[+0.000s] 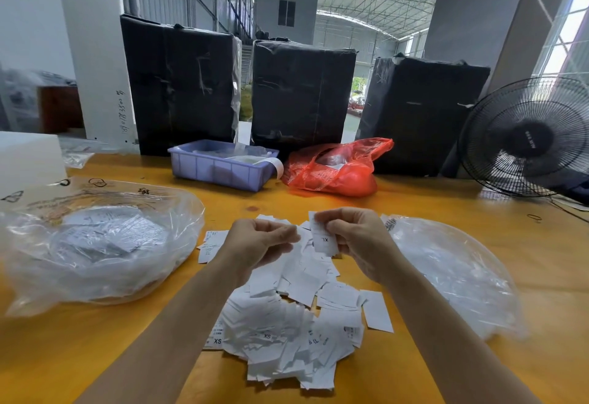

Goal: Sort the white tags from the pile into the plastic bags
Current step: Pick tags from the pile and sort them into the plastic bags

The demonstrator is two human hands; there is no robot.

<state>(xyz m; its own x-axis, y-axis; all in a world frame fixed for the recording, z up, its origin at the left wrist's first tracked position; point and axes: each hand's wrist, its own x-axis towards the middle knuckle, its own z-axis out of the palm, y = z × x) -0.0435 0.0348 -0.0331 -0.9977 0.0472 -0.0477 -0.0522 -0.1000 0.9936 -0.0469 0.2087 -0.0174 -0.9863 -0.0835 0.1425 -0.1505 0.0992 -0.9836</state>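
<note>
Sorting white tags at a yellow worktable: right hand pinching an "XL" tag upright above the pile, left hand curling around another slip, contents unclear. Clear plastic bags waiting at nine o'clock and three o'clock of the heap. Probably reading the size mark before dropping; best keeping the print turned to the eyes, separating stuck slips first, then releasing well inside the matching bag's mouth.

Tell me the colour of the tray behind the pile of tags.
Pale purple-blue tray, seen in the head view.
</note>
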